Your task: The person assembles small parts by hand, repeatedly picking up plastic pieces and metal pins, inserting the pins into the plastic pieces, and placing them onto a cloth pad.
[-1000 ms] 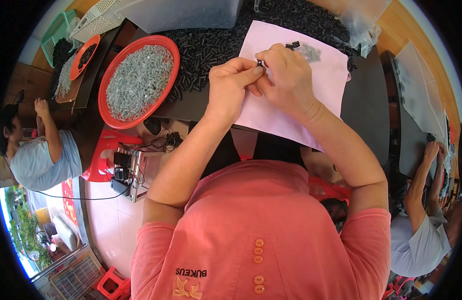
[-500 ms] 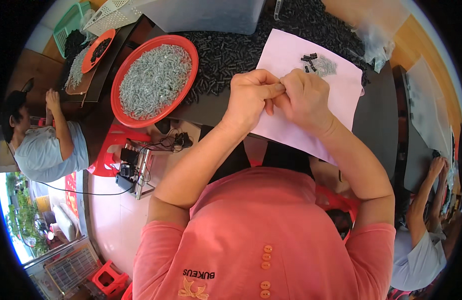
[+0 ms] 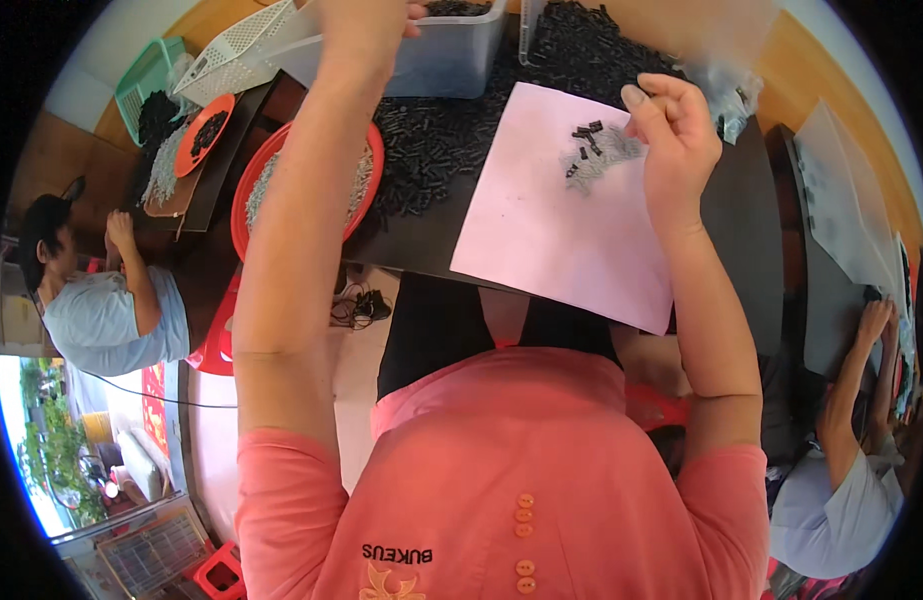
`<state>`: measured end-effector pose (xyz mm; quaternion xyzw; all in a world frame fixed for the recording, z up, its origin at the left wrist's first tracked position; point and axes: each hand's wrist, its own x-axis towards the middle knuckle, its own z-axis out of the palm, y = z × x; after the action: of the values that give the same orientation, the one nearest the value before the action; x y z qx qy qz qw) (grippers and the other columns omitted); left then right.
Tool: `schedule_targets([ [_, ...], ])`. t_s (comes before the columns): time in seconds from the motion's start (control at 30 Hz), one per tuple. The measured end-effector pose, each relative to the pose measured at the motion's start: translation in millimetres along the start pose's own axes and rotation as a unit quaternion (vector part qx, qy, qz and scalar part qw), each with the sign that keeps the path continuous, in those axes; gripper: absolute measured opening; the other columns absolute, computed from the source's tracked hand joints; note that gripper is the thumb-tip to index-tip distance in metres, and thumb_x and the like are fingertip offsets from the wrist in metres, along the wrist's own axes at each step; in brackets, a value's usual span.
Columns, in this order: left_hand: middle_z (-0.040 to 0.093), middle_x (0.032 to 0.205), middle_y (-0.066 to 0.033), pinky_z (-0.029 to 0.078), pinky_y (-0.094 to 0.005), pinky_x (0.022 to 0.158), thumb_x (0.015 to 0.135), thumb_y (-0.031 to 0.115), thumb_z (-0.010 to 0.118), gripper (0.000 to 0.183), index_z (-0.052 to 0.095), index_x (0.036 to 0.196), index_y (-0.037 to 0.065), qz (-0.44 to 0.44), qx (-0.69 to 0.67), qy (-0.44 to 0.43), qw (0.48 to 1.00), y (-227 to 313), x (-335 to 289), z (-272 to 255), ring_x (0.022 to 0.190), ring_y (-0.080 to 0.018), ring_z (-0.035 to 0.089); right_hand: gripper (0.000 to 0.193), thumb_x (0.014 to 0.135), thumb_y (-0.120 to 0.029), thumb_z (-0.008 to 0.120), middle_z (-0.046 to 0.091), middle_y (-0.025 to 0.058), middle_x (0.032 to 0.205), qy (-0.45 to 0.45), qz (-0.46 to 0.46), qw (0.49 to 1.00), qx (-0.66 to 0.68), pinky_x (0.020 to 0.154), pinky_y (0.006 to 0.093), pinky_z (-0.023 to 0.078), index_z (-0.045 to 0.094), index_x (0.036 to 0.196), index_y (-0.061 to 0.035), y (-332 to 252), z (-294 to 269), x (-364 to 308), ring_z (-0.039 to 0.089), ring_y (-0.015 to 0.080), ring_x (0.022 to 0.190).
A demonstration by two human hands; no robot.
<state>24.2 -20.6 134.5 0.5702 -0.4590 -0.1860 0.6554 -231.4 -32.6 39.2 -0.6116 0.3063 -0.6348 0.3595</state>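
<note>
My left hand (image 3: 366,22) is stretched far out over the clear plastic bin (image 3: 441,65) at the back. Most of its fingers are cut off by the picture's top edge, so what they hold is hidden. Beside a small heap of clear pieces (image 3: 606,158) on the pink sheet (image 3: 546,240), my right hand (image 3: 681,140) is raised with loosely curled fingers. I see nothing in its grip. A few short black cylindrical parts (image 3: 587,133) lie by the clear heap.
A wide spread of black parts (image 3: 421,150) covers the dark table. My left forearm partly hides a red basin (image 3: 374,190) of clear pieces. A plastic bag (image 3: 736,100) lies at the back right. Co-workers sit left (image 3: 121,310) and right (image 3: 841,500).
My hands were together over the pink sheet, fingers pinched. The left has swung up and left to the bin; the right has moved right and up, its fingers loosened.
</note>
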Motion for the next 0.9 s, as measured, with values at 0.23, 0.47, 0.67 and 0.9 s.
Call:
schedule_targets([
  [0.23,0.068,0.082,-0.0119,0.051,-0.0285,0.068,0.077,0.005,0.07,0.011,0.069,0.087,0.0,0.127,0.108,-0.102,0.981,-63,-119,33,0.072,-0.0167,0.065,0.014,0.085,-0.008,0.074,0.053,-0.0048,0.062,-0.035,0.037,0.998,0.04,0.053,0.02,0.04,0.066,0.094,-0.0015,0,-7,7,0.049,0.0027,0.057],
  [0.47,0.058,0.076,-0.0116,0.046,-0.0313,0.056,0.075,-0.003,0.07,0.012,0.066,0.086,0.0,0.143,0.126,-0.193,0.962,-67,-183,27,0.063,-0.022,0.059,0.016,0.084,-0.012,0.069,0.061,0.0006,0.076,-0.184,-0.101,0.907,-0.366,0.063,0.0283,0.044,0.068,0.1,-0.0099,22,-13,6,0.057,0.014,0.067],
  [0.67,0.057,0.076,-0.0111,0.046,-0.0319,0.056,0.076,-0.004,0.069,0.013,0.065,0.088,0.0,0.154,0.09,-0.199,0.964,-77,-189,20,0.063,-0.0223,0.058,0.02,0.082,-0.014,0.065,0.059,0.0011,0.094,-0.204,-0.249,0.751,-0.576,0.078,0.0409,0.042,0.07,0.102,-0.0171,60,-15,10,0.058,0.0248,0.095],
  [0.9,0.058,0.077,-0.0113,0.047,-0.0332,0.058,0.074,-0.002,0.069,0.014,0.065,0.087,0.001,0.08,0.046,-0.194,0.977,-84,-189,16,0.064,-0.0248,0.059,0.016,0.081,-0.013,0.065,0.059,0.0011,0.094,-0.26,-0.227,0.765,-0.543,0.079,0.0391,0.04,0.072,0.095,-0.017,59,-12,13,0.057,0.0239,0.096],
])
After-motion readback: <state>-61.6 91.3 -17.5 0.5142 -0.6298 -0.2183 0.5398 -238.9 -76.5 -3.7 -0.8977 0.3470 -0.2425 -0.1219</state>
